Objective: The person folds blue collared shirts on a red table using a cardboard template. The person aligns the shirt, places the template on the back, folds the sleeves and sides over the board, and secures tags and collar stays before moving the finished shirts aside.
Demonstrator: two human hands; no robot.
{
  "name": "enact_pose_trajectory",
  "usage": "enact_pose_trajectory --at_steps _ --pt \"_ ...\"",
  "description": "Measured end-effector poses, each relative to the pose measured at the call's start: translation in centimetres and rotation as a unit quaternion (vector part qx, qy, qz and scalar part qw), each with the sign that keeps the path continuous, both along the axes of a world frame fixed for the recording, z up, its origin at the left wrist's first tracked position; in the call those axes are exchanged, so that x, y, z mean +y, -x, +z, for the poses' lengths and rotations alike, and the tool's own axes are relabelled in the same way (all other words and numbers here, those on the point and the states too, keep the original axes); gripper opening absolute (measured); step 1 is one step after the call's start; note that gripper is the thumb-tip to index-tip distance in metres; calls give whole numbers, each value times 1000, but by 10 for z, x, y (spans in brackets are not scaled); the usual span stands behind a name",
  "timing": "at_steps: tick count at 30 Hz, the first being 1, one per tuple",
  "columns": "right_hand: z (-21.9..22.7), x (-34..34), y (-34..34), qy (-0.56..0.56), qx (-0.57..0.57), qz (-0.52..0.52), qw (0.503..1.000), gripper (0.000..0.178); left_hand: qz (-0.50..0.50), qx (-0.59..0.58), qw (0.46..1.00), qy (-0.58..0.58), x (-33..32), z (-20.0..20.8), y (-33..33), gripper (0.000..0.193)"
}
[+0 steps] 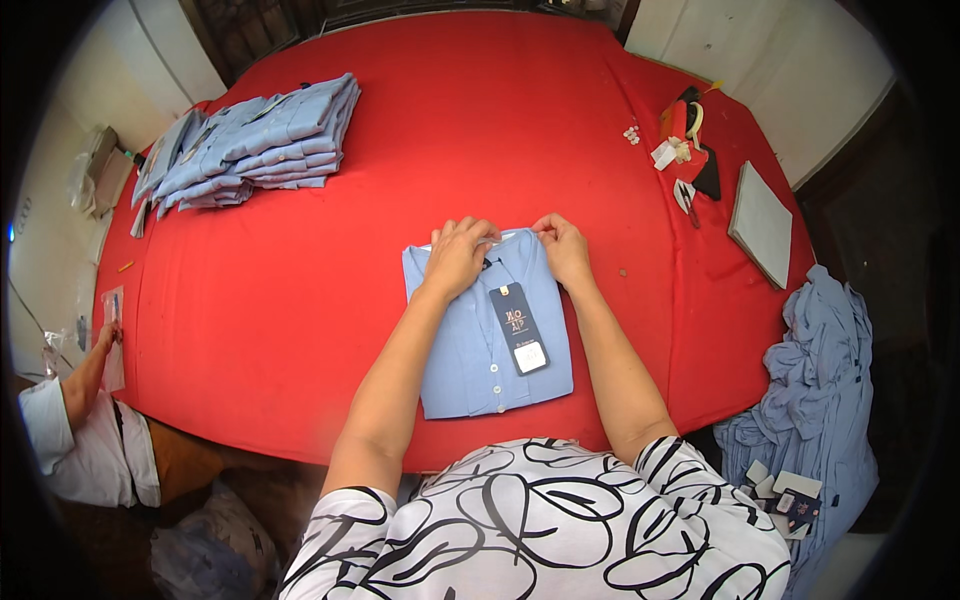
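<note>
A folded light-blue shirt (pixel 461 352) lies on the red-covered table in front of me, buttons facing up. A dark hang tag (pixel 518 322) with a white sticker rests on its front, attached near the neck. My left hand (pixel 458 256) lies over the collar area with fingers bent, gripping the cloth at the far edge; its fingertips are partly hidden. At the shirt's far right corner, my right hand (pixel 565 250) pinches the edge between thumb and fingers.
Folded blue shirts (pixel 262 140) are stacked at the far left. On the right are a notebook (pixel 762 225), a tape dispenser (pixel 682 122) and small white buttons (pixel 631 134). More blue shirts (pixel 822 370) hang at the right edge. Another person's hand (pixel 108 335) holds a clear bag at the left.
</note>
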State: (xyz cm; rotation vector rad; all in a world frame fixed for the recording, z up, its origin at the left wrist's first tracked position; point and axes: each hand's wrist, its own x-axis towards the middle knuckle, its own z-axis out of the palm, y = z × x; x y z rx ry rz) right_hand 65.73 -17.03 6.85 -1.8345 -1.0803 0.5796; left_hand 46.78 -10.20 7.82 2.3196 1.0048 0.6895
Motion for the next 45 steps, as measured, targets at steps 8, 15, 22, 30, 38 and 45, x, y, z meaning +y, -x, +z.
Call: enact_pose_trajectory --at_steps 8,15,22,30,38,45 --pt "-2 2 -7 8 50 16 999 18 -10 24 1000 -10 2 -1 -1 16" --pt "43 -49 10 64 -144 83 984 15 -19 42 998 52 7 2 5 21" --pt "24 -69 29 21 -203 109 973 9 -18 44 997 64 6 8 4 24" --pt "11 -70 23 -17 -230 155 961 13 -16 50 997 58 4 9 3 27" --pt "29 -77 20 11 -104 126 986 23 -20 16 989 146 15 14 5 27" --pt "47 -95 52 109 -289 158 938 33 54 76 991 91 -13 63 34 23"
